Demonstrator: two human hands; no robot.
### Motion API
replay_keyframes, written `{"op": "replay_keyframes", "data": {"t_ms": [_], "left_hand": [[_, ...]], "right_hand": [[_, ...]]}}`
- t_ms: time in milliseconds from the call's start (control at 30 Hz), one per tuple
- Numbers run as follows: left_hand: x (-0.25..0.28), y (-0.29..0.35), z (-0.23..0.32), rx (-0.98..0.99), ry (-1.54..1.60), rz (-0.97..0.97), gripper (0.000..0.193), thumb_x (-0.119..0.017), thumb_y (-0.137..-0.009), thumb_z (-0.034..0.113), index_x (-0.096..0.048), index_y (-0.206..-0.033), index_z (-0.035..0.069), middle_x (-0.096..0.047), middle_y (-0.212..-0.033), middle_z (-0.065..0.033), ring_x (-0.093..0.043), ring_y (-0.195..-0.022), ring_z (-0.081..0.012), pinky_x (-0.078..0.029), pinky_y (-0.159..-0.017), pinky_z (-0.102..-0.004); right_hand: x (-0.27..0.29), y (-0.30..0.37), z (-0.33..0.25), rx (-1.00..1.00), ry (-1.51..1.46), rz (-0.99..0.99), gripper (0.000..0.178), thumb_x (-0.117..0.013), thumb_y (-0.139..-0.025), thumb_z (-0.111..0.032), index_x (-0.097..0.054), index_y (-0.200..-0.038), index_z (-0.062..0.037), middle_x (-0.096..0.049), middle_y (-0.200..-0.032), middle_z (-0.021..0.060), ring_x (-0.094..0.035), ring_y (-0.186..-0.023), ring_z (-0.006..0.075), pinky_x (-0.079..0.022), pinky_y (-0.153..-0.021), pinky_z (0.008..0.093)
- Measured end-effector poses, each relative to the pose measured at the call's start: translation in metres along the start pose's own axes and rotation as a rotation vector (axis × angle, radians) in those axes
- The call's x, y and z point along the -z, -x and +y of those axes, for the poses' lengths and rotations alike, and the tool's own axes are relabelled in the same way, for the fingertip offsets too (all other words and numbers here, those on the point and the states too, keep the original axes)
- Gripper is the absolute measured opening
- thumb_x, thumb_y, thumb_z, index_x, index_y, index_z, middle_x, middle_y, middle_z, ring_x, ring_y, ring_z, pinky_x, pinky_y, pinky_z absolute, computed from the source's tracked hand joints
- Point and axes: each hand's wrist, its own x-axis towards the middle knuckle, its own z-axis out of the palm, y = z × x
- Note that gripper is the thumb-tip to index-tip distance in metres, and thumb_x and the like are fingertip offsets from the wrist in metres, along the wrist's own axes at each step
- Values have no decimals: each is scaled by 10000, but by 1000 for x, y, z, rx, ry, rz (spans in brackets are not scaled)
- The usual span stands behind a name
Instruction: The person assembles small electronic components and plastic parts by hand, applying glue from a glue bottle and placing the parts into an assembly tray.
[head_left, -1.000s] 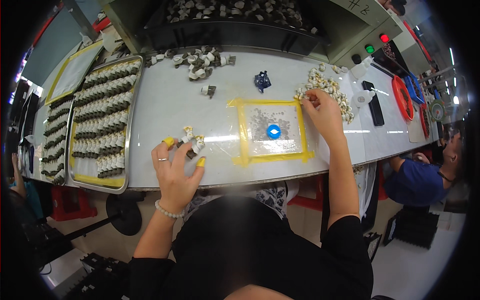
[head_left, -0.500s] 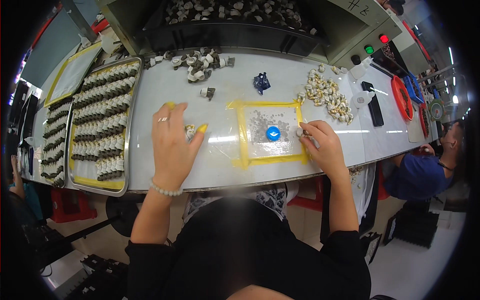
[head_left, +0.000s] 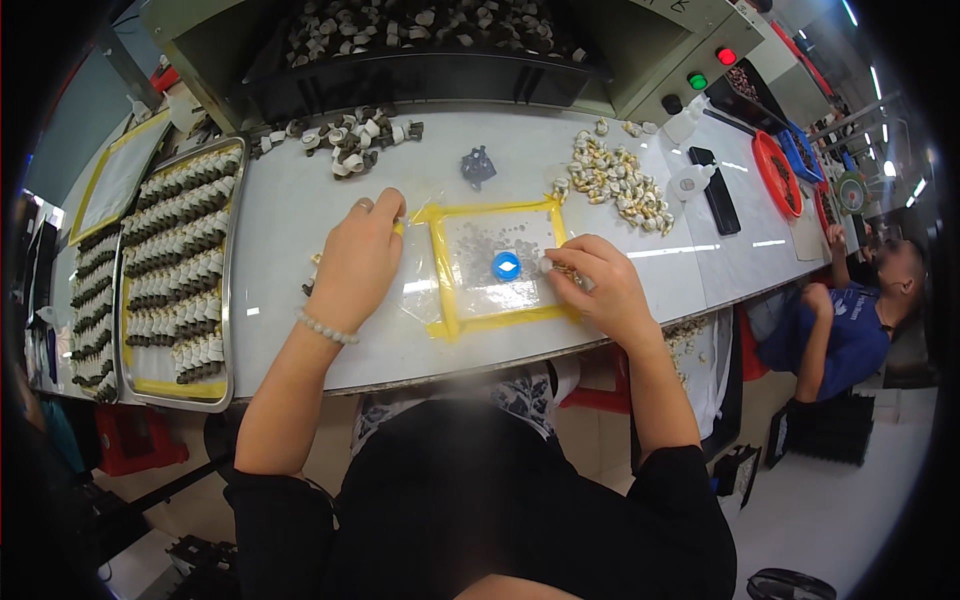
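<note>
My left hand [head_left: 362,258], with a beaded bracelet and yellow showing at its fingertips, is curled on the worktop left of a yellow-taped square [head_left: 440,270]. Its fingertips are mostly hidden, so whatever they pinch cannot be made out. A small white-and-dark part [head_left: 309,284] shows beside the palm, partly covered. My right hand [head_left: 608,290] is closed at the square's right edge, gripping a few small white-and-gold pieces [head_left: 566,270] between thumb and fingers. Inside the square, on a surface spotted with wet-looking marks, stands a round blue cap-like thing [head_left: 507,265] with a pale centre.
A metal tray [head_left: 228,330] at the left holds rows of white-and-dark parts. More such parts [head_left: 350,140] lie loose behind my left hand. Beyond the square are a crumpled blue scrap [head_left: 478,168], a pile of white-and-gold pieces [head_left: 620,180], white bottles [head_left: 692,181] and a black bin [head_left: 430,85].
My left hand has gone from spread fingers to curled ones, reaching to where a lone white-and-dark part lay. My right hand still grips its pieces. The whole view has shifted slightly.
</note>
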Motion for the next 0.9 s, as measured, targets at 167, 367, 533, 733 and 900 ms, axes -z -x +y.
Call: {"op": "replay_keyframes", "data": {"t_ms": [167,367,533,733,900], "left_hand": [[5,36,32,121,675,-146,240,-562,-817,-51,-490,-1036,17,-599,-885,-114,-616,-778,-177,-507,-676,-292],[-19,71,38,264,1493,-149,278,-618,-834,-44,-544,-1100,-72,-635,-972,-157,-652,-812,-189,-555,-745,-295],[-36,76,40,350,1642,-107,250,-608,-851,-32,-558,-1094,-62,-644,-965,-166,-663,-799,-212,-565,-739,-305],[-46,76,35,365,1718,-94,243,-596,-865,-24,-530,-1098,-44,-642,-972,-175,-665,-807,-222,-569,-747,-309],[-46,75,35,348,1732,-100,231,-594,-868,-18,-538,-1090,-42,-638,-993,-182,-665,-812,-229,-574,-753,-325]], "right_hand": [[-4,-21,-20,119,-41,-24,192,-694,-715,-54,-680,-905,-36,-615,-838,76,-598,-747,220,-488,-654,321],[-11,-32,-22,242,147,-141,177,-689,-702,-63,-688,-879,-51,-616,-819,61,-601,-742,224,-484,-631,327],[-10,-33,-23,209,80,-134,188,-687,-710,-60,-686,-897,-39,-617,-807,66,-603,-737,226,-484,-649,321],[-12,-21,-27,-18,-304,-78,223,-663,-754,-13,-681,-976,-26,-639,-851,83,-604,-760,181,-469,-678,279],[-11,-13,-41,-99,-559,-83,252,-655,-762,4,-673,-1012,-17,-650,-890,91,-595,-776,158,-461,-684,270]]}}
